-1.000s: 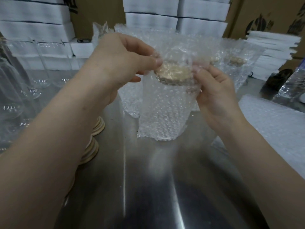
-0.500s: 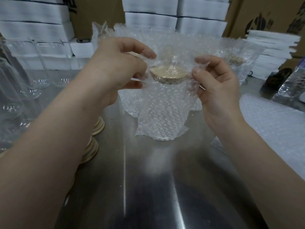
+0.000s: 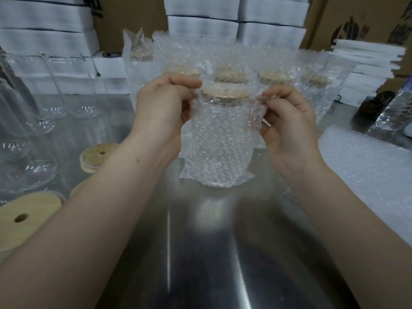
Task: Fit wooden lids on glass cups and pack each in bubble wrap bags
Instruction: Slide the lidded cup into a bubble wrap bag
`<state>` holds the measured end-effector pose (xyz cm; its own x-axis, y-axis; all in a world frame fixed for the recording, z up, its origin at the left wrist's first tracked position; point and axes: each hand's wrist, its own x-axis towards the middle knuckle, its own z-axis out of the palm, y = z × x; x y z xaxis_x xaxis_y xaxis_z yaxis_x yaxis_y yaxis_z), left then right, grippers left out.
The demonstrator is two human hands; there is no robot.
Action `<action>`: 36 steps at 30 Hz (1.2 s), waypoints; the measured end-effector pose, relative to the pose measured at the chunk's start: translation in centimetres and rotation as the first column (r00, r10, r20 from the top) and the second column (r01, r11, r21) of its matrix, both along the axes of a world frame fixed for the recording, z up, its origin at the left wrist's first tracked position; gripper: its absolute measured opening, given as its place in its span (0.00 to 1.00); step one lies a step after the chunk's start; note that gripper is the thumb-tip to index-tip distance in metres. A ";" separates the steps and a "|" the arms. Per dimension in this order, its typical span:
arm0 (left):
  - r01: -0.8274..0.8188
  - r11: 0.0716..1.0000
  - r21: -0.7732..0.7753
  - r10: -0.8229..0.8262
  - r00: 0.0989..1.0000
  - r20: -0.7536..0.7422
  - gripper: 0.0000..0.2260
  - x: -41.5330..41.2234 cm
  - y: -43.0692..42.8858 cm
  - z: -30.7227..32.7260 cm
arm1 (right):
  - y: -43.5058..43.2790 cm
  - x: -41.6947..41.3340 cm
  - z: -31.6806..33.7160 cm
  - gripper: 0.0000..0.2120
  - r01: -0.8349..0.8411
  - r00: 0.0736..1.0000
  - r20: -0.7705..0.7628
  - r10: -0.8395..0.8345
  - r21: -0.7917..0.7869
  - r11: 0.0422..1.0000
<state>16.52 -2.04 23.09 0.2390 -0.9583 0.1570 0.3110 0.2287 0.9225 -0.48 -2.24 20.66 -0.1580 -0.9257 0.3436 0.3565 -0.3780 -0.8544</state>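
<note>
Lidded glass cup (image 3: 219, 134) sits inside bubble wrap bag (image 3: 214, 172), mid-table, between both hands. Wooden lid (image 3: 225, 94) shows through wrap at top.
Left hand (image 3: 162, 103) pinches bag mouth left of lid, thumb against fingers. Right hand (image 3: 287, 121) pinches right side likewise.
Judgement: this cup nearly packed, mouth not yet folded shut.
Done: at least 4 packed cups (image 3: 276, 76) in row just behind.
Left: bare glass cups (image 3: 26, 152) at left, loose lids (image 3: 98, 155) near them, flat bags (image 3: 367, 166) at right.
Steel table (image 3: 200, 253) in front.
White foam boxes (image 3: 200, 25) stacked behind.
Packed row crowds space behind bag.
</note>
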 end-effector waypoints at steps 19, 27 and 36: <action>0.107 0.984 -0.145 -0.136 0.967 -0.214 0.08 -1.9 0.3 -4.0 | 0.4 0.9 -0.7 0.16 0.426 0.816 -0.328 -0.476 -0.216 0.878; 0.148 0.981 -0.127 -0.137 0.986 0.094 0.25 -3.1 0.8 -5.6 | 1.7 1.6 0.4 0.17 0.214 0.736 -0.629 -0.250 -0.134 0.968; 0.073 0.972 -0.223 -0.026 0.978 0.208 0.32 -4.5 1.6 -6.6 | 2.1 0.9 1.5 0.30 -0.058 0.792 -0.602 0.102 0.092 0.994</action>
